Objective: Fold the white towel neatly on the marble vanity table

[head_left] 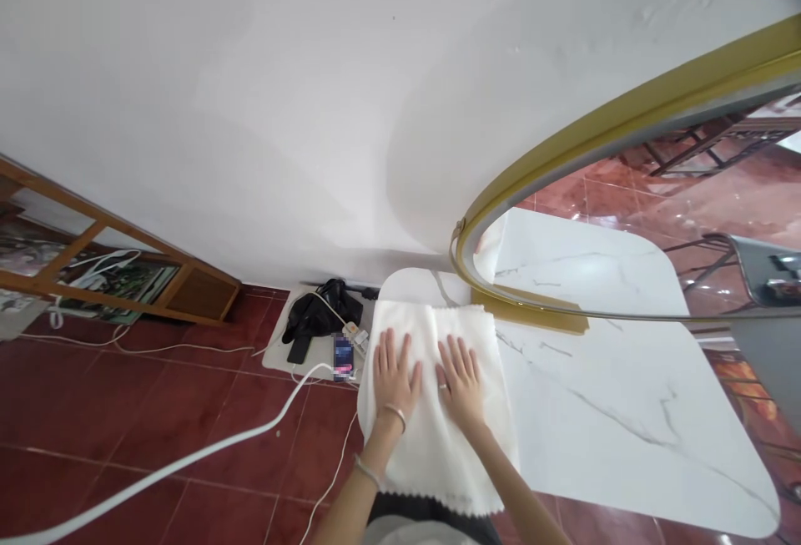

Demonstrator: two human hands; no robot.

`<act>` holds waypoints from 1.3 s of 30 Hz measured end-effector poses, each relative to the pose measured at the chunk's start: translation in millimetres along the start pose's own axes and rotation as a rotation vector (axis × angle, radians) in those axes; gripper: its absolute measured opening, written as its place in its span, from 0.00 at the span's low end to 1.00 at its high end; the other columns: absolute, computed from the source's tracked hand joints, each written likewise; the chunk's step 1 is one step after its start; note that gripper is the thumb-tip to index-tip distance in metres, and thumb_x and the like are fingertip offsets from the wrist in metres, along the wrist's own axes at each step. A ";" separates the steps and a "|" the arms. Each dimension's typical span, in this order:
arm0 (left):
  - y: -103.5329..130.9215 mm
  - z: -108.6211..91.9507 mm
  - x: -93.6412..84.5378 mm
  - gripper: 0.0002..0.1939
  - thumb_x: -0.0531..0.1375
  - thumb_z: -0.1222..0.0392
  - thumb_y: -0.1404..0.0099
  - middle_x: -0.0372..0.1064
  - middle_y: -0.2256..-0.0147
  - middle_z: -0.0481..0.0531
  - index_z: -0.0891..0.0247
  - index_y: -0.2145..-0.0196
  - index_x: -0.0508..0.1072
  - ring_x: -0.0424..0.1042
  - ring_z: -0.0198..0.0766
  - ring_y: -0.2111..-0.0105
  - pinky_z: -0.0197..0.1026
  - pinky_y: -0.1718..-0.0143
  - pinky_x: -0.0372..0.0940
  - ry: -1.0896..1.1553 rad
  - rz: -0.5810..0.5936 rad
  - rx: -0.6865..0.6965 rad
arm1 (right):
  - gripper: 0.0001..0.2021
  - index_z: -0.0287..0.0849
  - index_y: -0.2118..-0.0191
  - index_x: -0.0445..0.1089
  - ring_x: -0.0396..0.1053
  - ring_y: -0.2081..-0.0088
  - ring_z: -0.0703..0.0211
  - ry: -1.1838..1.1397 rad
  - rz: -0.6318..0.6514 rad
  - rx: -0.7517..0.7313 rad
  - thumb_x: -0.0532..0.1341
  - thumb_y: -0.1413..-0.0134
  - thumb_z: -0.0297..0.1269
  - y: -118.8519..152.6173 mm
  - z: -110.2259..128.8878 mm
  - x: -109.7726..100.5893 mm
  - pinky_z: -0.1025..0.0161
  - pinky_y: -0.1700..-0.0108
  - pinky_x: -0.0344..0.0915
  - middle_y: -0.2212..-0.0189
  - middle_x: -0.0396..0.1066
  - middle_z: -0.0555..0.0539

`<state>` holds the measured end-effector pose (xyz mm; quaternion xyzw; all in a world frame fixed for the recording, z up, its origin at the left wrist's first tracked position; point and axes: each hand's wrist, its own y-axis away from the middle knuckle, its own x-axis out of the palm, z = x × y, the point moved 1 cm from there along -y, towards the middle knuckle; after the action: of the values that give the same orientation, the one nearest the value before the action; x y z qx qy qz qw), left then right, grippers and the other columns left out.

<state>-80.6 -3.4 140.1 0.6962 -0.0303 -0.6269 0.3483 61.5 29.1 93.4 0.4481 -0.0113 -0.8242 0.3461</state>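
A white cloth with scalloped edges (431, 453) lies over the left end of a white marble-patterned table (601, 411), its lower edge hanging towards my lap. My left hand (395, 378) rests flat on the cloth's left part, fingers spread, with bracelets on the wrist. Flat on the right part is my right hand (461, 382), its fingers also apart and a ring on one of them. Neither hand grips the cloth. A shallow fold runs between the two hands.
A gold-framed mirror (531, 161) stands on the table against the white wall (313, 111). Left of the table, a low white surface holds a black bag (322, 311), a lit phone (343, 357) and cables. A wooden cabinet (200, 290) is farther left; a white cable (238, 438) crosses the foreground.
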 end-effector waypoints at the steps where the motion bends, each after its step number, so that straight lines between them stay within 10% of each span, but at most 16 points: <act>1: 10.2 0.3 -2.1 0.30 0.52 0.54 0.33 0.37 0.33 0.59 0.58 0.35 0.53 0.40 0.48 0.33 0.54 0.37 0.49 -0.001 -0.005 0.008 | 0.30 0.49 0.31 0.39 0.41 0.33 0.50 -0.003 0.001 -0.010 0.50 0.36 0.34 9.7 1.9 -3.1 0.46 0.36 0.49 0.34 0.48 0.47; 5: 5.3 1.5 0.0 0.30 0.53 0.55 0.33 0.36 0.32 0.59 0.59 0.35 0.53 0.41 0.51 0.34 0.56 0.38 0.50 0.020 -0.026 -0.004 | 0.29 0.48 0.32 0.43 0.41 0.33 0.51 0.015 0.005 -0.020 0.49 0.36 0.33 4.8 1.0 1.2 0.46 0.36 0.50 0.34 0.48 0.46; 17: -143.9 16.8 35.0 0.26 0.53 0.54 0.34 0.51 0.37 0.64 0.64 0.40 0.63 0.50 0.54 0.36 0.58 0.40 0.53 -0.003 -0.157 0.038 | 0.21 0.43 0.39 0.61 0.47 0.35 0.53 0.081 -0.128 0.045 0.47 0.35 0.35 -136.3 -26.3 60.7 0.50 0.37 0.49 0.38 0.57 0.44; 24: -94.6 38.7 38.4 0.20 0.50 0.59 0.33 0.61 0.41 0.57 0.57 0.45 0.69 0.60 0.45 0.41 0.52 0.45 0.61 -0.033 -0.244 0.260 | 0.16 0.47 0.51 0.70 0.67 0.54 0.52 0.000 -0.211 0.155 0.49 0.38 0.32 -86.3 -9.9 49.8 0.54 0.55 0.65 0.54 0.71 0.44; 31: -7.7 47.8 46.1 0.40 0.55 0.53 0.41 0.54 0.37 0.57 0.51 0.33 0.44 0.54 0.53 0.37 0.60 0.40 0.50 -0.102 -0.322 0.194 | 0.31 0.51 0.34 0.52 0.64 0.44 0.45 0.177 -0.255 -0.081 0.54 0.43 0.45 -5.2 2.6 46.3 0.51 0.49 0.63 0.44 0.65 0.45; 39: -104.2 33.1 32.5 0.31 0.54 0.53 0.37 0.48 0.35 0.60 0.57 0.37 0.57 0.49 0.52 0.36 0.58 0.39 0.49 -0.076 -0.169 0.242 | 0.29 0.53 0.33 0.47 0.47 0.34 0.45 0.109 -0.113 0.058 0.52 0.38 0.41 -86.1 -6.9 39.5 0.44 0.39 0.55 0.34 0.46 0.45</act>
<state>-144.4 45.0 58.8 0.7089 -0.0601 -0.6718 0.2062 4.2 73.6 32.1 0.5019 0.0091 -0.8162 0.2860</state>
